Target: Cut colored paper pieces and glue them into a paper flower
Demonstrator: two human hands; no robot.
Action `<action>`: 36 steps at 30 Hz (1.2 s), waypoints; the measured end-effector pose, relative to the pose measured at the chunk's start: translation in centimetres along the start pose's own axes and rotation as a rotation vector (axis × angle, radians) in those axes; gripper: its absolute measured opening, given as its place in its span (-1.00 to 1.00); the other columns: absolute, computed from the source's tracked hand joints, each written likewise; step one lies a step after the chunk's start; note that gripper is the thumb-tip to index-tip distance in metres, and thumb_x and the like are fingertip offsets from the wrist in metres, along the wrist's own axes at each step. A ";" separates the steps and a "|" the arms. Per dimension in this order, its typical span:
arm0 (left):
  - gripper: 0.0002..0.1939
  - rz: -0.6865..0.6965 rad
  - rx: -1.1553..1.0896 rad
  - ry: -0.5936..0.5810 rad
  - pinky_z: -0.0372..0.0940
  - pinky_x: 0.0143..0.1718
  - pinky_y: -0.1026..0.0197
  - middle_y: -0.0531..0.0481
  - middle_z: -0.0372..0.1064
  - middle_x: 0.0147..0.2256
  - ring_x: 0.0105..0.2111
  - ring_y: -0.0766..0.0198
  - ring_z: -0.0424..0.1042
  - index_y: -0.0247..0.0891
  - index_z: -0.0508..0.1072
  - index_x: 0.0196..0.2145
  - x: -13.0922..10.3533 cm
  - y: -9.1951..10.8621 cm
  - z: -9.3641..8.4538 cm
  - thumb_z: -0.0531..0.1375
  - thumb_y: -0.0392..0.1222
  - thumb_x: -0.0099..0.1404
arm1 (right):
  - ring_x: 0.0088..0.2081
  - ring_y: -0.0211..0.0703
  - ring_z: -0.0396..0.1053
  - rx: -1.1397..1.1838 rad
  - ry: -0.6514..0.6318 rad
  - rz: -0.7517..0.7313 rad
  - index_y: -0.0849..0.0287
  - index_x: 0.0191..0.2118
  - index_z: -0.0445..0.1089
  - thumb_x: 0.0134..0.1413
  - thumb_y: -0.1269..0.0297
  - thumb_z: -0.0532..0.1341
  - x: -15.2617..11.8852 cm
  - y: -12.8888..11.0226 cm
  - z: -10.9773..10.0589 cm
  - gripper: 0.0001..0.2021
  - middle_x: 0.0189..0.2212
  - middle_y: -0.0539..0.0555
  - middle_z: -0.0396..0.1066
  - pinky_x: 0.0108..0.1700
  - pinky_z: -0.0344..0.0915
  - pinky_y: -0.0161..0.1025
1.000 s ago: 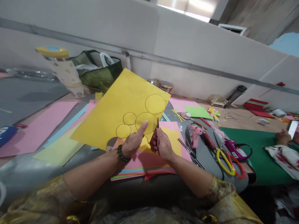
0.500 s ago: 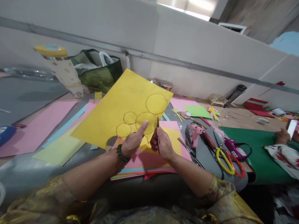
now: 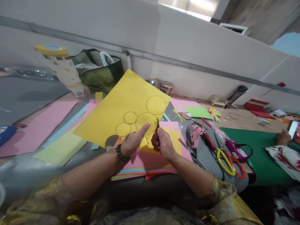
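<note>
A yellow sheet of paper with several drawn circles is held up, tilted, above the table. My left hand grips its lower edge, thumb on top beside the middle circle and the other fingers hidden beneath. In my right hand is a pair of small scissors; their dark blades point up at the sheet's right edge, next to the largest circles, and their handles are mostly covered by my fingers. Under both hands lies a stack of coloured paper, pink on top with a yellow-orange piece.
To the right lie a pink glue gun, large scissors with yellow and red handles and a purple device. A tumbler and a green bag stand behind left. Another person's hand holds a phone at far right.
The yellow sheet has shifted and turned slightly, its right corner now a little lower and further left. My left hand has moved slightly with it; the scissors stay at the sheet's right edge.
</note>
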State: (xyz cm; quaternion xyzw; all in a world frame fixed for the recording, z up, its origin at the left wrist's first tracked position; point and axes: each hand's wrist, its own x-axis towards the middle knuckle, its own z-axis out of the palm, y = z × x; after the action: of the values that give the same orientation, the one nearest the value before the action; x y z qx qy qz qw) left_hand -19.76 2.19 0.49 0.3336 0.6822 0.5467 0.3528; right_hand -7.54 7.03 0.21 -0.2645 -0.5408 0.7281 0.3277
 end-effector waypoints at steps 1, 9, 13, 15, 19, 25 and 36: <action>-0.36 0.021 -0.032 -0.027 0.29 0.15 0.14 -0.03 0.58 -0.04 0.10 -0.04 0.44 -0.18 0.63 -0.11 0.0 0.1 -0.1 0.23 0.37 0.08 | -0.74 -0.48 -0.13 -0.007 -0.003 0.000 0.09 -0.52 0.08 -0.19 -0.46 0.22 0.0 0.0 0.0 -0.35 -0.74 -0.23 -0.03 -0.73 -0.21 -0.45; -0.34 -0.012 0.015 -0.107 0.22 0.24 0.11 0.01 0.55 0.01 0.17 -0.08 0.38 -0.18 0.64 -0.10 -0.4 1.0 -0.8 0.22 0.36 0.05 | -0.73 -0.46 -0.11 -0.051 -0.015 0.001 0.08 -0.49 0.09 -0.16 -0.46 0.19 0.1 0.1 -0.2 -0.37 -0.73 -0.23 -0.02 -0.72 -0.23 -0.41; -0.31 -0.002 -0.055 -0.130 0.20 0.26 0.10 -0.06 0.52 0.05 0.18 -0.07 0.37 -0.20 0.62 -0.09 -0.3 0.7 -0.5 0.24 0.39 0.01 | -0.73 -0.45 -0.11 -0.062 -0.001 0.001 0.08 -0.49 0.10 -0.16 -0.46 0.19 0.2 -0.1 -0.3 -0.37 -0.73 -0.23 -0.02 -0.72 -0.24 -0.41; -0.32 0.006 -0.065 -0.143 0.22 0.25 0.09 -0.07 0.52 0.05 0.18 -0.06 0.38 -0.19 0.62 -0.10 -0.1 0.3 -0.5 0.23 0.38 0.03 | -0.73 -0.46 -0.11 -0.065 0.007 0.001 0.08 -0.49 0.11 -0.18 -0.46 0.19 0.1 -0.2 -0.3 -0.37 -0.73 -0.24 -0.01 -0.73 -0.23 -0.41; -0.48 0.029 0.004 -0.123 0.25 0.23 0.02 0.02 0.57 -0.04 0.15 -0.09 0.41 -0.11 0.64 -0.14 0.1 -0.3 -1.0 0.24 0.28 0.09 | -0.73 -0.46 -0.12 -0.073 0.012 0.000 0.08 -0.48 0.12 -0.19 -0.46 0.20 0.1 -0.3 -0.4 -0.37 -0.74 -0.24 -0.01 -0.73 -0.22 -0.41; -0.52 0.072 0.013 -0.141 0.28 0.21 0.08 0.11 0.56 -0.02 0.14 -0.04 0.42 -0.10 0.64 -0.10 0.0 0.0 -1.0 0.19 0.21 0.17 | -0.73 -0.46 -0.11 -0.103 -0.004 -0.017 0.09 -0.50 0.13 -0.17 -0.46 0.19 0.0 -0.4 -0.6 -0.37 -0.74 -0.24 -0.02 -0.73 -0.19 -0.41; -0.34 0.029 0.005 -0.157 0.31 0.19 0.01 -0.08 0.57 -0.03 0.09 -0.11 0.45 -0.22 0.64 -0.12 -0.6 1.6 -1.3 0.23 0.36 0.04 | -0.73 -0.46 -0.11 -0.157 -0.027 -0.005 0.09 -0.48 0.11 -0.10 -0.42 0.16 0.1 -0.7 -0.9 -0.40 -0.74 -0.25 -0.04 -0.72 -0.18 -0.41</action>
State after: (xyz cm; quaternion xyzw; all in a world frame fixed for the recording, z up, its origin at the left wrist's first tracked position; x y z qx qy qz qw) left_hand -20.45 1.27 2.30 0.3864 0.6489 0.5220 0.3964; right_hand -6.80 7.78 0.59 -0.2781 -0.6011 0.6864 0.3002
